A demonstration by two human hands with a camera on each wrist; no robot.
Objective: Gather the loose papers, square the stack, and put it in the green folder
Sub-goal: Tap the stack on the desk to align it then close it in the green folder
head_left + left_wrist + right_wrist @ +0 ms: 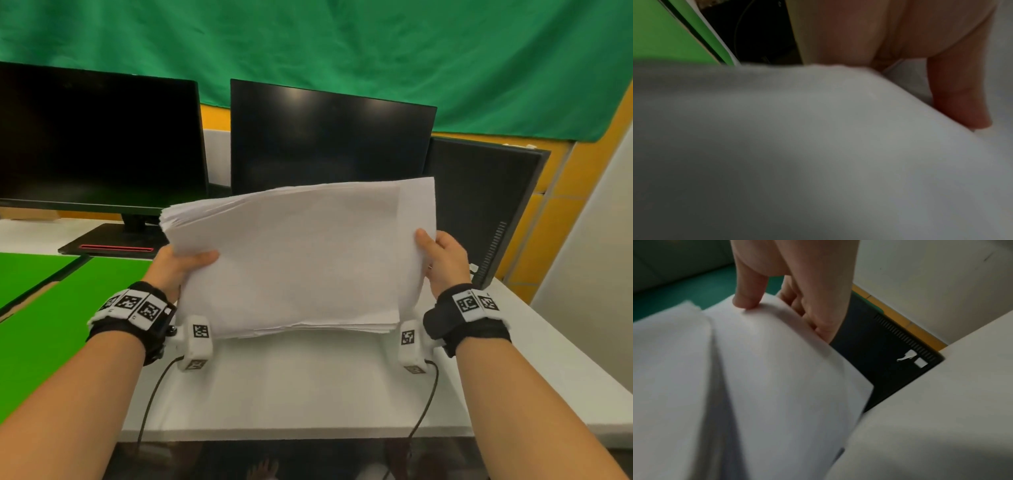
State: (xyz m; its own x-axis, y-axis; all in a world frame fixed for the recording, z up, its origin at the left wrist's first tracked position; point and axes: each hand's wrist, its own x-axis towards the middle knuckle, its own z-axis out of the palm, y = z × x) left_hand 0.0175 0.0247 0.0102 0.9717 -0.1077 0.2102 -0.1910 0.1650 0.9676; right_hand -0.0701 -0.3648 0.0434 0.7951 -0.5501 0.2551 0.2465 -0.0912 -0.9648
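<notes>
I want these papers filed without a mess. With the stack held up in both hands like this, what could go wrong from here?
1. The paper stack is not square: sheets fan out at its far left corner and one sheet sticks up at the far right, so loose sheets could slide out.
2. The left hand and right hand grip only the side edges; the middle could sag and spill.
3. The green folder lies off to the left; carrying an uneven stack there risks catching sheets.

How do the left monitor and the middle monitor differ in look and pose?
The left monitor shows its stand and a flat base with a red stripe; the middle monitor has its lower edge and stand hidden behind the paper stack. The left monitor runs out of the picture at its left edge; the middle monitor shows both upper corners. Both screens are dark, black-framed, and stand upright side by side.
</notes>
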